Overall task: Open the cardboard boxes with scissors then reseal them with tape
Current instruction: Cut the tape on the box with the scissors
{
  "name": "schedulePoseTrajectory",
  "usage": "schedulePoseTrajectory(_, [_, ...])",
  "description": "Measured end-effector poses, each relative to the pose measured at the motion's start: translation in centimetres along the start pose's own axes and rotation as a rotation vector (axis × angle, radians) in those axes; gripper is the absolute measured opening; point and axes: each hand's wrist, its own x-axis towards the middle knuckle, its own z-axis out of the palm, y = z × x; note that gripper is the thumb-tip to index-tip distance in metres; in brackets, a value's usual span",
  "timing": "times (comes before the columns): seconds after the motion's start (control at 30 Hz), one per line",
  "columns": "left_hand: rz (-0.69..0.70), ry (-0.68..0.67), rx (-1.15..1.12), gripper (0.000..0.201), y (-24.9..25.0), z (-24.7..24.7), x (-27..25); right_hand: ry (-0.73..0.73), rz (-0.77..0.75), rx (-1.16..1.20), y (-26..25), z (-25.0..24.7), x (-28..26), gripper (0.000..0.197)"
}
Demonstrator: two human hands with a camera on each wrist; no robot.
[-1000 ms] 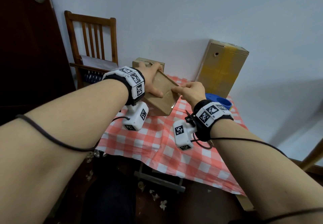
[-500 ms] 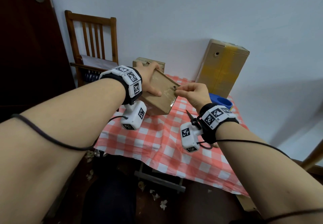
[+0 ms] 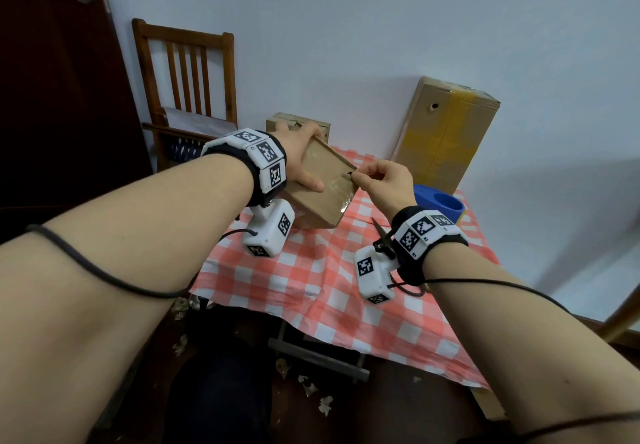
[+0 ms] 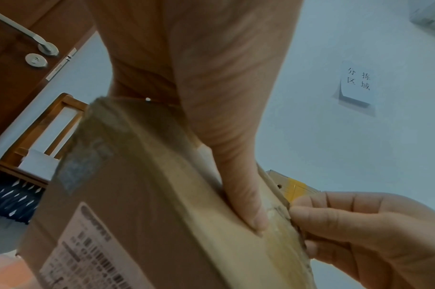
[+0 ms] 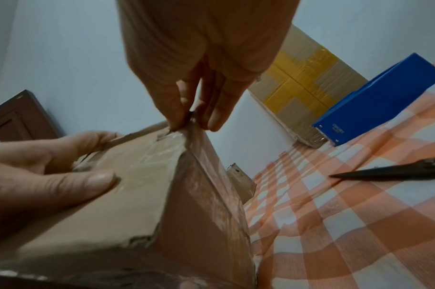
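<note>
A small brown cardboard box (image 3: 322, 183) is held tilted above the checked table. My left hand (image 3: 301, 159) grips its left side, thumb (image 4: 246, 195) pressed flat on the taped top face and fingers curled over the far edge. My right hand (image 3: 356, 175) pinches the box's upper right corner between thumb and forefinger (image 5: 177, 109), where clear tape wraps the edge; what lies under the fingertips is hidden. Black scissors (image 3: 381, 234) lie shut on the cloth below my right wrist, blades (image 5: 384, 174) pointing towards the box.
A blue tape dispenser (image 3: 438, 202) stands at the table's back right, in front of a tall box with yellow tape (image 3: 446, 135). Another small box (image 3: 294, 123) sits behind my left hand. A wooden chair (image 3: 187, 72) is at the left. The red-checked cloth (image 3: 329, 287) hangs over the near edge.
My right hand has slid up the box's right edge to its upper corner and now pinches there. My left hand keeps its grip; the box has barely moved.
</note>
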Motion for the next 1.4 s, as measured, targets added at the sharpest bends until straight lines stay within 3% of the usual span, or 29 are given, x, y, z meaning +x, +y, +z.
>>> schedulePoseTrajectory(0.03, [0.001,0.000,-0.001,0.095,0.0,0.0,0.0,-0.010,0.022,0.057,0.0,-0.2,-0.1,0.007])
schedulePoseTrajectory(0.1, [0.002,-0.001,-0.001,0.094,0.0,-0.1,0.0,-0.031,0.051,0.135,0.1,-0.3,-0.1,0.017])
schedulePoseTrajectory(0.27, [0.013,-0.004,0.001,0.094,0.1,-0.1,-0.1,-0.022,0.020,0.080,0.3,0.0,0.0,0.030])
schedulePoseTrajectory(0.53, [0.031,-0.001,-0.001,0.091,0.2,-0.1,-0.3,-0.006,0.066,0.176,0.0,0.1,0.0,0.005])
schedulePoseTrajectory(1.0, [0.022,-0.010,0.039,0.094,0.7,-0.3,-0.4,-0.061,0.077,0.178,0.0,-0.5,0.2,0.014])
schedulePoseTrajectory(1.2, [-0.013,0.003,-0.007,0.094,0.2,-0.9,-0.5,-0.207,0.209,0.336,-0.5,-0.5,-0.7,0.012])
schedulePoseTrajectory(1.27, [-0.048,0.022,-0.013,0.084,0.2,-1.2,-0.4,-0.250,0.246,0.398,-1.1,-0.1,-1.1,0.009])
schedulePoseTrajectory(1.33, [-0.059,0.022,-0.023,0.063,0.0,-1.5,-0.3,-0.264,0.218,0.411,-1.7,0.2,-1.5,0.008])
schedulePoseTrajectory(1.4, [-0.049,0.008,-0.040,0.055,-0.2,-1.6,-0.2,-0.252,0.176,0.404,-1.9,0.5,-1.6,0.012])
